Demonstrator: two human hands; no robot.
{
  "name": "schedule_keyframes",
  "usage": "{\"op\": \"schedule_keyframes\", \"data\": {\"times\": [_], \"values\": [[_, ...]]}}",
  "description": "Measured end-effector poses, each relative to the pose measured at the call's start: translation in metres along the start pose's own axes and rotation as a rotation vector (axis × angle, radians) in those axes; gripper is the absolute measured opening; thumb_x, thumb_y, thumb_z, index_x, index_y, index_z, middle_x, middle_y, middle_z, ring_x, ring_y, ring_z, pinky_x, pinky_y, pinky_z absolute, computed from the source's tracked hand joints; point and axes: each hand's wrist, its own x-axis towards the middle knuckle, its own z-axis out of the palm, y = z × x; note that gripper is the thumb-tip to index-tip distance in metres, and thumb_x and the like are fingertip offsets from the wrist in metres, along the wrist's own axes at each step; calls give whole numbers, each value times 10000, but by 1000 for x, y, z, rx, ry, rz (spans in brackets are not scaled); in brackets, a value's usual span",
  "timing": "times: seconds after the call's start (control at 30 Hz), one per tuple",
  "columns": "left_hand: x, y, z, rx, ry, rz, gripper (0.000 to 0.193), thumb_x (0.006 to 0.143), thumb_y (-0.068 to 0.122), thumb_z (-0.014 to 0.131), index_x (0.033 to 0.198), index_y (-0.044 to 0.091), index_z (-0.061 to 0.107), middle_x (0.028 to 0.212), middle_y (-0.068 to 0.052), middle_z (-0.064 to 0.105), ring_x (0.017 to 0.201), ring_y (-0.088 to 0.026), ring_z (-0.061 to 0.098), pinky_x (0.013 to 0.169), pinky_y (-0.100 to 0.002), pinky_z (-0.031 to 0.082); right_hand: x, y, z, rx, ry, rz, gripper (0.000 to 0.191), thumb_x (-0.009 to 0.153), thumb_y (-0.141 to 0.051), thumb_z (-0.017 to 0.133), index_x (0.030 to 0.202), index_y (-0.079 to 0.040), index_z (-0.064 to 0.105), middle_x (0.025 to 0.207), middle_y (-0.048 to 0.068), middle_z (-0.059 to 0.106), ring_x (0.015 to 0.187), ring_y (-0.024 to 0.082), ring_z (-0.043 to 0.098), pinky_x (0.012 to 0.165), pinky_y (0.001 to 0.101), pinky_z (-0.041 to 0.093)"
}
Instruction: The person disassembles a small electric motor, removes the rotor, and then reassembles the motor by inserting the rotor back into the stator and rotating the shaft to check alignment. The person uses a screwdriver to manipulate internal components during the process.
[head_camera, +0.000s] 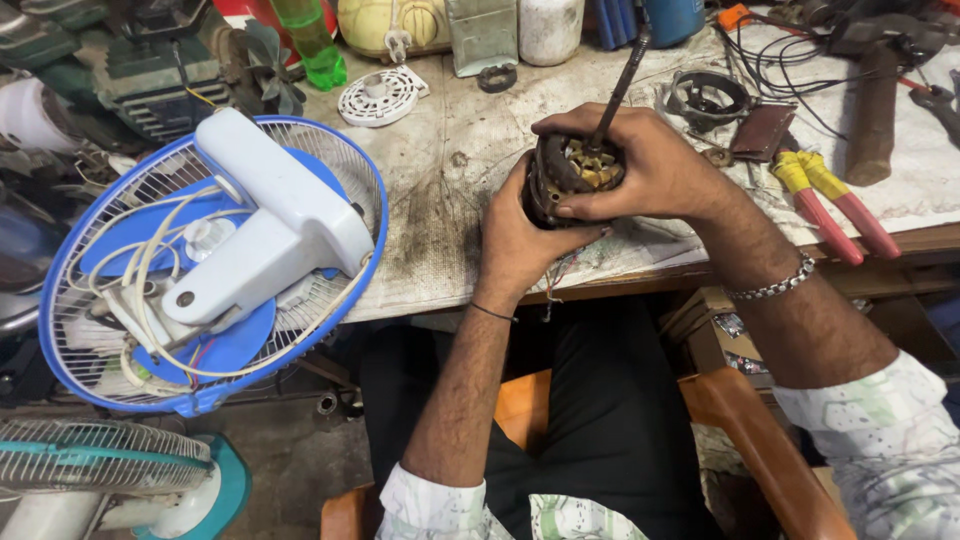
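Motor stator (575, 172), dark and round with yellowish windings showing at the top, held just above the front edge of the workbench (440, 200), about mid-span, over the lap. Gripped from two sides at once.

Left to right:

Blue-and-white table fan (215, 260) lying face down off the bench's left end, white motor housing and loose white cord on its grille. Second fan, teal-rimmed (110, 470), lower left by the floor. White round grille cap (378, 98) near the bench's back edge, green bottle (310, 40) behind it.

Left hand (520, 235) cupped under and against the stator's left flank, fingers curled round it, thumb side up; closed firmly on the body, carrying the weight from below.

Right hand (640, 160) wrapped over the top and right side, fingers spread across the winding face, also closed on it. Thin dark rod, probably a screwdriver shaft (620, 85), rising between those fingers out of the stator's bore and leaning up and slightly right toward the back edge. Long axis of the rod therefore roughly in line with the bore, tip hidden inside the windings; exact seat not visible.

Stator lying between the two hands, touching both; right hand nearer the rod and the winding face, left hand nearer the underside.

Further right on the bench: black ring part (708, 100), brown wallet-like case (760, 130), pliers with red-and-yellow grips (830, 200) near the front edge, hammer (875, 110) beyond.
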Motion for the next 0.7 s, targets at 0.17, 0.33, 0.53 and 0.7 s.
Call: {"op": "schedule_keyframes", "data": {"times": [0.17, 0.33, 0.53, 0.7], "values": [[5, -6, -2, -76, -22, -66, 788, 605, 142, 971, 1294, 31, 603, 1199, -65, 732, 1129, -172, 716, 1004, -335, 608, 7, 8, 0, 52, -57, -45, 823, 746, -375, 901, 1434, -49, 588, 1218, 143, 719, 1127, 256, 718, 1021, 406, 588], [3, -8, -4, -108, -20, -46, 788, 603, 127, 981, 1282, 21, 596, 1204, -72, 721, 1130, -176, 704, 1006, -338, 603, 9, 7, 8, 50, -74, 48, 839, 731, -386, 904, 1435, -74, 570, 1202, 141, 724, 1127, 256, 724, 1020, 411, 599], [5, -3, -2, -106, -8, -60, 806, 617, 131, 966, 1312, 24, 572, 1214, -73, 715, 1132, -167, 701, 1013, -332, 581, 5, 8, -3, 701, 45, 197, 819, 868, -505, 797, 1480, -51, 499, 1454, 148, 606, 1402, 269, 568, 1177, 404, 496], [3, -2, -1, -94, 17, -36, 809, 625, 134, 973, 1314, 17, 567, 1199, -85, 709, 1116, -175, 699, 1001, -336, 591, 2, 15, 3, 481, -37, 255, 819, 813, -368, 819, 1499, -47, 506, 1370, 168, 648, 1298, 281, 624, 1100, 431, 532]]}}
